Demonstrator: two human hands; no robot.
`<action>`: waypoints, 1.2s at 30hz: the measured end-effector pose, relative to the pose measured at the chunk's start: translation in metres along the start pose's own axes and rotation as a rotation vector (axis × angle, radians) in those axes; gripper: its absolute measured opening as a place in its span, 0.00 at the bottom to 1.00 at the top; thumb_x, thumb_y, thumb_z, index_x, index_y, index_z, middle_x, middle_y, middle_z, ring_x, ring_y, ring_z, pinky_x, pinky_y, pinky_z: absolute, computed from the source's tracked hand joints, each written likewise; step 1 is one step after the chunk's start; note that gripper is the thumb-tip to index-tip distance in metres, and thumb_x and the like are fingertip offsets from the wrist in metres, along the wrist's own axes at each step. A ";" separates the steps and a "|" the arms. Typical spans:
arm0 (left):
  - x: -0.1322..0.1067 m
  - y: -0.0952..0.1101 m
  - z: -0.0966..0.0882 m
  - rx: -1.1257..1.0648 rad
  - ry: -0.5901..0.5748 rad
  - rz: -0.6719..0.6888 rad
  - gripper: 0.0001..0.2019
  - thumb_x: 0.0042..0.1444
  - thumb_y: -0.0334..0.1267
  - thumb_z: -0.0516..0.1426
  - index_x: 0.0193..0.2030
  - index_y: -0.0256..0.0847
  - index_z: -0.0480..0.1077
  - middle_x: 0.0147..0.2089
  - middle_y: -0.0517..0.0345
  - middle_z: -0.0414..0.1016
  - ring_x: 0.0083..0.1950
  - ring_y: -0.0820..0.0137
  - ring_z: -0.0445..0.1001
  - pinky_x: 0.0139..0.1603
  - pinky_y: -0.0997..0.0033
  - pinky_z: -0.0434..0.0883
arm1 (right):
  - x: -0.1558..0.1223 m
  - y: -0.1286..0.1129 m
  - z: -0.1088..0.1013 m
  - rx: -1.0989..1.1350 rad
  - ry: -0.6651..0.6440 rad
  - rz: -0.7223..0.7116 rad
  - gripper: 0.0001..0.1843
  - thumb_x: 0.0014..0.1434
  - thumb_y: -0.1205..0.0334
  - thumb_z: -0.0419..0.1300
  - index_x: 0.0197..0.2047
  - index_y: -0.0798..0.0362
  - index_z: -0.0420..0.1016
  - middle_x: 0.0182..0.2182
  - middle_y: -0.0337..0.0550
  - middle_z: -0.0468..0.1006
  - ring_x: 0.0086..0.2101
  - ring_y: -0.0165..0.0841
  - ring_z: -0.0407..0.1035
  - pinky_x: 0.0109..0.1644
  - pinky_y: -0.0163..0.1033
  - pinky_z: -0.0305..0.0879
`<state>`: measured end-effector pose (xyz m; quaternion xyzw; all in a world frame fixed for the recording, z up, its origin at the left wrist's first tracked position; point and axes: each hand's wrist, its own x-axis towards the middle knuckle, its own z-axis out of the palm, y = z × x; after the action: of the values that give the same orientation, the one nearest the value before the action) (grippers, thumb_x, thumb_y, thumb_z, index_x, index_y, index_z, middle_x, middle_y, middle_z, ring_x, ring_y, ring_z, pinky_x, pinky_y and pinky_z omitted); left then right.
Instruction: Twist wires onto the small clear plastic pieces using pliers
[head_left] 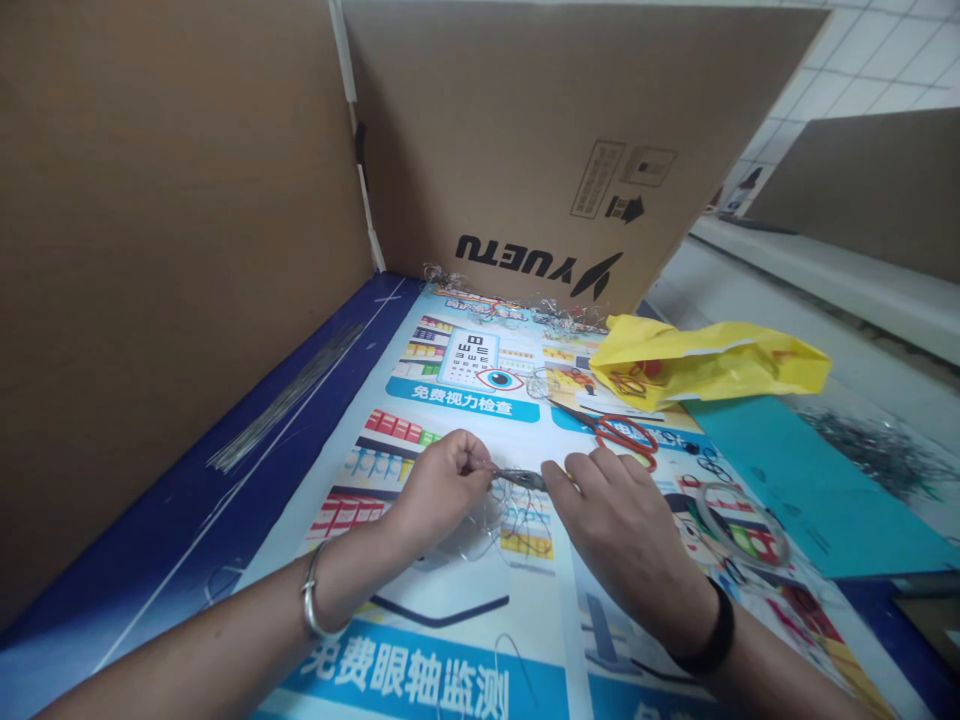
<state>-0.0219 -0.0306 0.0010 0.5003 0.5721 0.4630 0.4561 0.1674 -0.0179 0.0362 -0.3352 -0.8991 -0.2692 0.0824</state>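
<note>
My right hand (619, 515) is wrapped round a pair of pliers (527, 479), whose jaws point left toward my other hand. At the tip of the jaws, my left hand (442, 485) pinches thin wire (480, 545) between thumb and fingers. Loose loops of this wire hang below the jaws, over the printed poster. The exact spot where jaws and wire meet is too small to make out. Beyond my right hand lie orange-handled scissors (628, 440), their blades pointing to the back left.
Cardboard panels (525, 120) wall the left and back. A bundle of straight wires (289, 395) lies at left. A yellow bag (780, 360) sits at back right, near a teal sheet (817, 490) and a wire coil (784, 550). Tangled wire scraps (559, 318) line the back panel.
</note>
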 end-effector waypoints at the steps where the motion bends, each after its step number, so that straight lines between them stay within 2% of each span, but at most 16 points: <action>1: 0.000 0.000 0.000 -0.008 0.004 0.001 0.04 0.46 0.31 0.56 0.27 0.39 0.62 0.22 0.65 0.64 0.24 0.76 0.62 0.27 0.75 0.60 | 0.000 0.000 0.000 -0.001 -0.004 -0.001 0.09 0.56 0.70 0.56 0.40 0.55 0.73 0.29 0.45 0.70 0.31 0.38 0.57 0.35 0.44 0.48; 12: -0.001 0.003 -0.001 -0.069 -0.013 -0.025 0.04 0.45 0.33 0.56 0.28 0.38 0.62 0.24 0.63 0.66 0.26 0.76 0.63 0.26 0.75 0.60 | 0.002 0.005 0.012 0.086 -0.051 0.003 0.05 0.57 0.70 0.56 0.34 0.53 0.72 0.27 0.43 0.69 0.30 0.37 0.58 0.34 0.42 0.47; 16: 0.000 0.000 -0.002 -0.079 -0.070 0.001 0.04 0.45 0.32 0.55 0.29 0.39 0.62 0.25 0.63 0.66 0.26 0.77 0.63 0.25 0.76 0.58 | 0.002 0.011 0.023 0.322 -0.093 0.049 0.07 0.59 0.66 0.55 0.30 0.53 0.73 0.26 0.43 0.71 0.31 0.35 0.61 0.35 0.40 0.51; 19: 0.001 -0.002 -0.003 -0.078 -0.124 0.001 0.04 0.45 0.32 0.54 0.30 0.40 0.62 0.25 0.64 0.65 0.24 0.77 0.62 0.24 0.76 0.57 | 0.003 0.017 0.029 0.537 -0.164 0.102 0.08 0.59 0.62 0.56 0.32 0.53 0.75 0.26 0.42 0.72 0.31 0.33 0.64 0.36 0.36 0.55; 23: 0.002 -0.004 -0.004 -0.026 -0.147 0.024 0.04 0.46 0.31 0.54 0.30 0.40 0.62 0.24 0.65 0.64 0.24 0.77 0.61 0.24 0.76 0.57 | 0.004 0.020 0.029 0.656 -0.238 0.129 0.08 0.59 0.62 0.57 0.33 0.52 0.76 0.27 0.42 0.73 0.32 0.32 0.66 0.36 0.34 0.56; 27: 0.001 -0.004 -0.003 -0.016 -0.130 0.021 0.04 0.45 0.31 0.54 0.29 0.40 0.62 0.24 0.65 0.64 0.25 0.77 0.62 0.26 0.76 0.58 | 0.005 0.019 0.026 0.612 -0.227 0.120 0.08 0.59 0.62 0.56 0.33 0.52 0.76 0.27 0.42 0.73 0.32 0.32 0.65 0.36 0.35 0.55; 32: -0.001 -0.001 0.000 -0.027 -0.101 -0.001 0.04 0.44 0.31 0.54 0.28 0.40 0.61 0.22 0.66 0.63 0.23 0.77 0.60 0.25 0.76 0.58 | 0.004 0.018 0.019 0.442 -0.133 0.065 0.09 0.59 0.61 0.56 0.31 0.52 0.75 0.26 0.42 0.71 0.30 0.33 0.61 0.36 0.37 0.51; 36: -0.001 0.000 0.000 -0.029 -0.080 0.016 0.04 0.45 0.31 0.54 0.28 0.40 0.61 0.25 0.64 0.66 0.25 0.76 0.62 0.25 0.76 0.58 | 0.004 0.018 0.013 0.352 -0.093 0.051 0.09 0.59 0.62 0.56 0.30 0.53 0.74 0.26 0.43 0.71 0.30 0.34 0.60 0.36 0.39 0.49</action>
<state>-0.0216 -0.0315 0.0005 0.5164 0.5427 0.4544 0.4820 0.1762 0.0029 0.0348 -0.3503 -0.9264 -0.0899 0.1049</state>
